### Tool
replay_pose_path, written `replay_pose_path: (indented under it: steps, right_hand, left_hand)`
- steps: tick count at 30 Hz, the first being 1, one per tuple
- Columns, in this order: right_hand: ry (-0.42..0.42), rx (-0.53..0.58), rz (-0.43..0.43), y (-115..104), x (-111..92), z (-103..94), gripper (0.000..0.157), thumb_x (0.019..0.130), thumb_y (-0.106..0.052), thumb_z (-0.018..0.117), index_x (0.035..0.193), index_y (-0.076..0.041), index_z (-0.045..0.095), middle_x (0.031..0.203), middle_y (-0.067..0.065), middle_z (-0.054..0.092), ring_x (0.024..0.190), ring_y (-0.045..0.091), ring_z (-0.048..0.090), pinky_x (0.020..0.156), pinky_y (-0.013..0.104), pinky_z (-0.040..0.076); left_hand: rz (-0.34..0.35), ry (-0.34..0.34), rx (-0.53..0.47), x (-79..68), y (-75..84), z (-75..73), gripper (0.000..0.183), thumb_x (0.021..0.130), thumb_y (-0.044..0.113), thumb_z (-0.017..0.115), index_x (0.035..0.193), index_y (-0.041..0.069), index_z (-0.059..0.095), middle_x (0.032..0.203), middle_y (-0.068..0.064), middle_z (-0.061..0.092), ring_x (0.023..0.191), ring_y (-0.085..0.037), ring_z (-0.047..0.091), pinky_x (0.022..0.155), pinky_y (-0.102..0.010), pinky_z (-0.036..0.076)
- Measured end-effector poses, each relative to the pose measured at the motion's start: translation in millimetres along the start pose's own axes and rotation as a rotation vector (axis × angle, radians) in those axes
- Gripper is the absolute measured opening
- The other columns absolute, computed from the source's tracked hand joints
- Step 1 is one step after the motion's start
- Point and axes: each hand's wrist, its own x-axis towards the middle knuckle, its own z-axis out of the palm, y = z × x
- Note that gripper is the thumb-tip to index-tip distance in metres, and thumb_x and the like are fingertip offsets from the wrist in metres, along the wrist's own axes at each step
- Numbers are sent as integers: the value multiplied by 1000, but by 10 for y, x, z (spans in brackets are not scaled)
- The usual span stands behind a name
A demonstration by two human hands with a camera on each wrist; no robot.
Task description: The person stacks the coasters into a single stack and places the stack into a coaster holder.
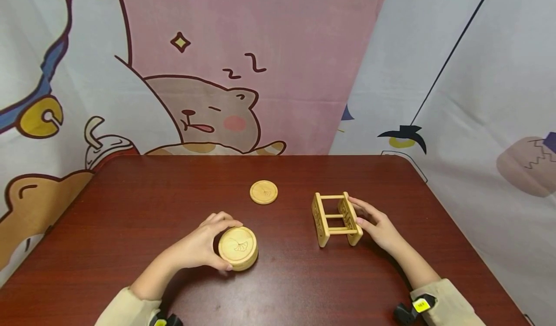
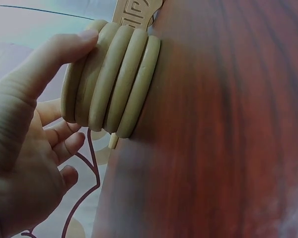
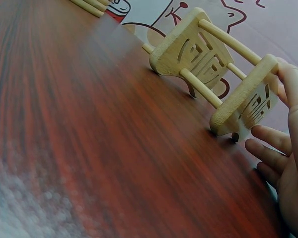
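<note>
My left hand [image 1: 201, 241] holds a stack of round wooden coasters [image 1: 239, 249], thumb on the near side and fingers on the far side. A ginkgo leaf is engraved on the top one. In the left wrist view several coasters [image 2: 119, 74] show edge-on, the stack standing on the table. My right hand [image 1: 379, 225] touches the right panel of a small wooden coaster rack [image 1: 321, 220], its fingers loosely extended along the outside. The rack stands upright, with carved end panels joined by round rods. Another coaster [image 1: 263, 192] lies flat between stack and rack, farther back.
Everything stands on a dark red-brown wooden table [image 1: 173, 191]. Its far edge meets a hanging cloth [image 1: 304, 75] printed with cartoon animals. More of that cloth hangs at the left and right sides.
</note>
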Motion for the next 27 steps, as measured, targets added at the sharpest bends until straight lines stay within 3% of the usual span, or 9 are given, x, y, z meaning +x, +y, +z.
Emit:
replay_pose_path:
  steps: [12,21,27]
  right_hand:
    - [-4,7,-5,-1,1,0,49,93,7,53,140,3,43,124,29,54,110,6,54,85,19,44]
    - [-3,-23,18,-14,-5,-3,49,93,5,54,141,1,43,124,26,55,109,5,55,84,19,44]
    - [-3,6,0,-3,-2,3,49,93,7,53,141,3,42,124,29,54,110,6,54,85,19,44]
  left_hand:
    - [31,-12,-20,-8,-29,-33,88,53,34,91,129,7,56,117,6,51,109,-16,43,89,-46,38]
    - [-26,-5,-114,2,-77,-145,84,61,41,88,131,8,55,119,-6,51,110,-26,45,90,-51,39]
    - [-47,5,-157,49,-167,-233,78,66,35,87,133,12,54,121,-12,49,110,-34,46,89,-57,38]
